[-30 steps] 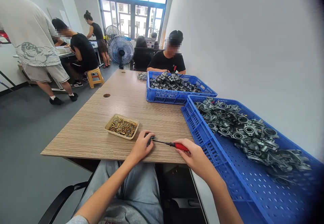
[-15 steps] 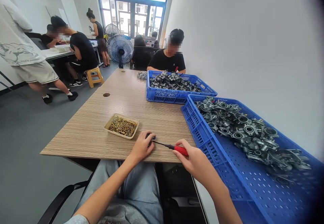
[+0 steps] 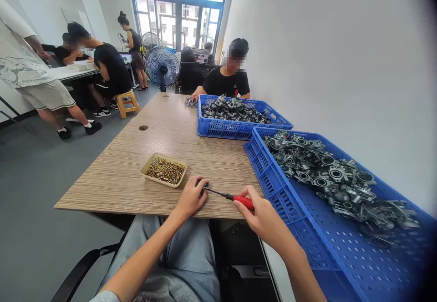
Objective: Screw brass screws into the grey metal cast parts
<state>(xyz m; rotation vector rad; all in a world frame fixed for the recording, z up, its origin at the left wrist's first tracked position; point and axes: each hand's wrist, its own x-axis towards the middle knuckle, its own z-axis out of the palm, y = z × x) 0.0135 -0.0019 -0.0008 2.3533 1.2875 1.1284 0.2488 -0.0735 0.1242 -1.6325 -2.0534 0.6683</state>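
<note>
My right hand point(image 3: 259, 211) is closed around the red handle of a screwdriver point(image 3: 243, 200). Its dark shaft points left, and the tip meets a small dark metal part point(image 3: 204, 183) by my left hand point(image 3: 193, 196). The fingers of that hand wrap round the part near the table's front edge and cover most of it, so its exact shape is hidden. Just left of my left hand sits a cream plastic tray point(image 3: 143, 173) full of small brass-coloured screws point(image 3: 166, 170).
A blue crate point(image 3: 283, 193) of grey metal castings point(image 3: 336, 174) stands at the right; a second blue crate point(image 3: 221, 131) is behind it. Across the wood-grain table point(image 3: 112, 179) sits a co-worker point(image 3: 227, 81). Other people and a fan point(image 3: 163, 69) are further back.
My hands stay almost in place, with the screwdriver still at the part. Across the table, the co-worker's hand has reached to the small pile beside the far crate.
</note>
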